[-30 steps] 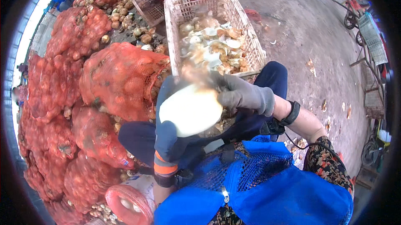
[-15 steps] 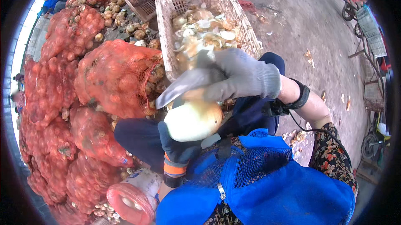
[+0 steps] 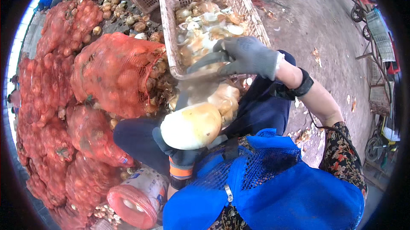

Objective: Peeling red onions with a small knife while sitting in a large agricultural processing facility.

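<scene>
1. The white crate [image 3: 168,25], its walls slatted, holds a heap of onion peelings [image 3: 209,18] and serves as the landmark here.
2. Below the crate's near end, toward the wearer, sits a large pale onion [image 3: 192,127], tinged brown on its upper right.
3. The left hand [image 3: 184,156], in a dark glove with an orange cuff band, cups that onion from beneath, gripping it.
4. The right hand [image 3: 250,57], in a grey glove, hovers over the crate's near right corner, fingers partly bent; blur by the fingertips means I cannot tell whether it grips anything.
5. Left of the crate, a bulging red mesh sack [image 3: 117,74] lies nearby, with more sacks [image 3: 47,97] farther left.
6. Loose onions [image 3: 139,27] lie just left of the crate.
7. Bare concrete floor [image 3: 307,38] spreads right of the crate, scattered with skins.
</scene>
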`<state>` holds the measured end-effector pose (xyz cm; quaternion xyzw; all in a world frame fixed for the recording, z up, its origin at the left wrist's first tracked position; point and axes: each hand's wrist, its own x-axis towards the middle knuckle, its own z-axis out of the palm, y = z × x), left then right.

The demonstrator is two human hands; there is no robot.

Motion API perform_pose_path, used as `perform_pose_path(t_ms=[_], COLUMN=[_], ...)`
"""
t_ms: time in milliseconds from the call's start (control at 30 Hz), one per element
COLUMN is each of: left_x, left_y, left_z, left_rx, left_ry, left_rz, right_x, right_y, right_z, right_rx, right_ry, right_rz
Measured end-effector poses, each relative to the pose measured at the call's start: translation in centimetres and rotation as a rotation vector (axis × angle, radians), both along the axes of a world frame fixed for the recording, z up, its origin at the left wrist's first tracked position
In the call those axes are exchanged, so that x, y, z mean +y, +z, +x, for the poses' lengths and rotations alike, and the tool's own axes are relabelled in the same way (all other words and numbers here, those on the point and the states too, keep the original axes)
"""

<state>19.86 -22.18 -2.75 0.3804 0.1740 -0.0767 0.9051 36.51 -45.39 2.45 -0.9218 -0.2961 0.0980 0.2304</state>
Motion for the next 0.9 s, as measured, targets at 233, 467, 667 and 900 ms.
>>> perform_pose_path(t_ms=[233,467,667,900], left_x=[0.9,-1.6,-2.6,-4.5], left_y=[-0.1,2.1,2.3,2.0], left_z=[-0.5,-0.7,-2.3,-0.9], left_rx=[-0.211,-0.282,-0.199,-0.096], left_ry=[-0.262,-0.016,-0.021,-0.014], left_rz=[0.823,0.676,0.448,0.127], right_x=[3.6,4.4,4.3,4.2], right_y=[3.5,2.6,3.6,3.0], right_z=[-3.2,-4.8,-4.5,-4.4], right_rx=[0.469,0.537,0.785,0.817], right_ry=[0.098,0.258,0.322,0.366], right_rz=[0.178,0.201,0.149,0.067])
